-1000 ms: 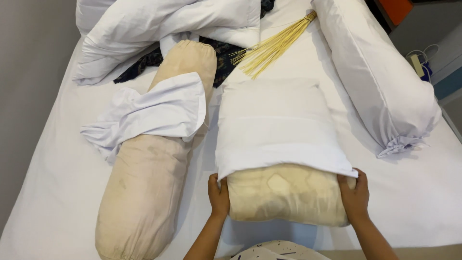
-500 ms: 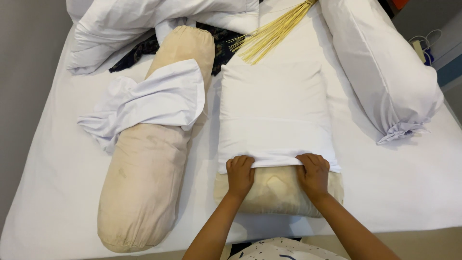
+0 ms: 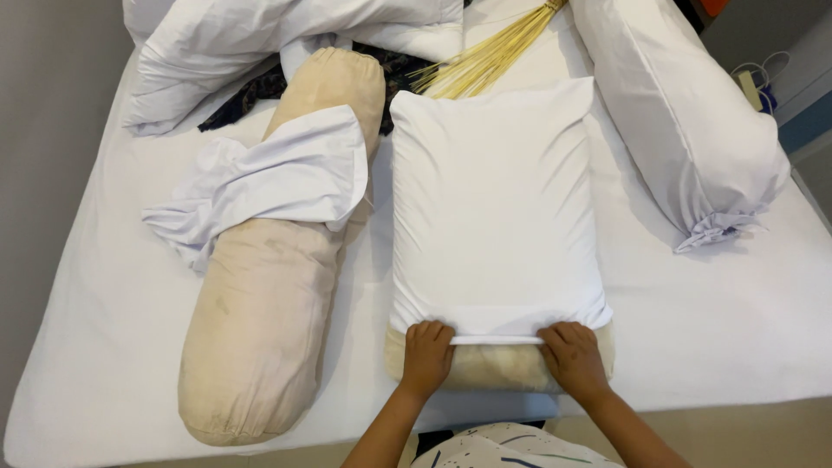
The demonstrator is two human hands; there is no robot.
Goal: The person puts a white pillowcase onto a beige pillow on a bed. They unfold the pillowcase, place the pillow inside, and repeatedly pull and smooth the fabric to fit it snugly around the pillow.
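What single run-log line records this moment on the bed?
left hand: grips pillowcase hem | right hand: grips hem | pillow: end uncovered | bolster: beside, half covered | bed

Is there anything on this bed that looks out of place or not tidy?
Yes. A yellow straw broom lies on the bed above the pillow. The beige bolster is stained and bare, with a white case crumpled across it. Dark cloth sticks out under the heaped white bedding.

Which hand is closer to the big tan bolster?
Left. The left hand grips the pillowcase hem beside the tan bolster; the right hand holds the hem's far end.
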